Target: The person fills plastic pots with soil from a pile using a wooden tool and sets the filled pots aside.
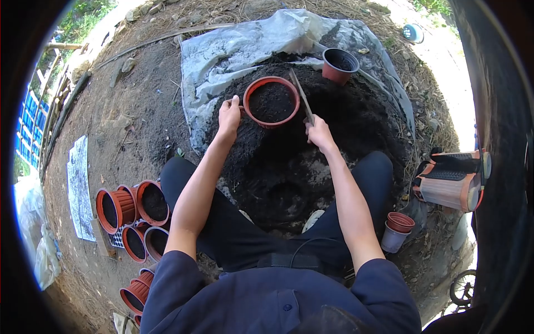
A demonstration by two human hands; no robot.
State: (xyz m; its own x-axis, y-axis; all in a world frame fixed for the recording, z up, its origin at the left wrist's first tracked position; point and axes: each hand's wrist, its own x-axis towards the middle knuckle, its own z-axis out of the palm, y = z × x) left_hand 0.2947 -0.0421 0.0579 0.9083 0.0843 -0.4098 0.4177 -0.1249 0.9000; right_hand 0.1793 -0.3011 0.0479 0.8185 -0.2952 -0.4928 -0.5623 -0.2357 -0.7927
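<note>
My left hand is closed on the left side of a reddish-brown plastic flowerpot, thumb up by the rim. Dark soil fills the pot to a little below its rim. On the pot's right side, my right hand is wrapped round a thin, flat stick that points up and away; its material is hard to make out. Beyond it, a second flowerpot with a dark inside leans on the soil heap. Loose dark soil spreads below both hands, between my legs.
A crumpled plastic sheet lies under the soil. Several soil-filled pots stand at left, near a pale panel. At right are stacked small pots and an orange-and-black device. A teal container lies far back.
</note>
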